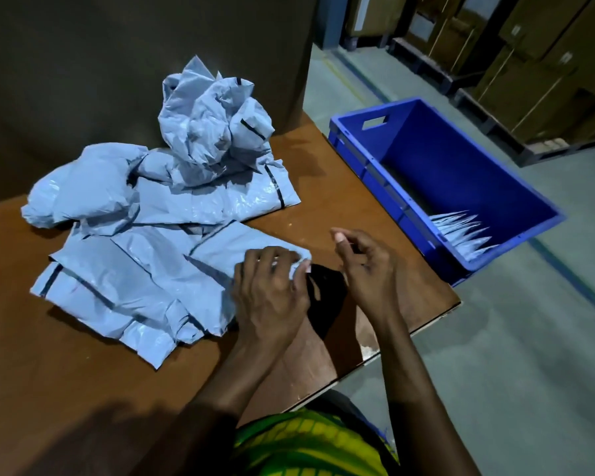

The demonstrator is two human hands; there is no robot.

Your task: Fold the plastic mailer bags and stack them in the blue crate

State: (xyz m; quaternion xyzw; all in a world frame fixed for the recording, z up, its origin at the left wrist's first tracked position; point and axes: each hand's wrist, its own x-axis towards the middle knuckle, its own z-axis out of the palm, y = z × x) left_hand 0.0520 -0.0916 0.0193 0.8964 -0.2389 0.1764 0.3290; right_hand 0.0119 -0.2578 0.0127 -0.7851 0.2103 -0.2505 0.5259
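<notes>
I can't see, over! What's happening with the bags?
Left hand pinching top mailer bag corner. Right hand open, empty. Folded bags in blue crate. Nothing blocking.

LOC: warehouse packing stn | 1-2 o'clk: cardboard cartons stacked on dark pallets | concrete floor w/ painted lane lines | blue crate at 2-3 o'clk beside brown worktable

1. We see dim light overall; the table sinks to near black at its near-left corner.
2. The grey floor to the right of the table reads brightest.
3. Soft glare glints on the mailer bags near the far edge.
4. Wide-angle stretch skews the blue crate; the far boxes look soft.
</notes>
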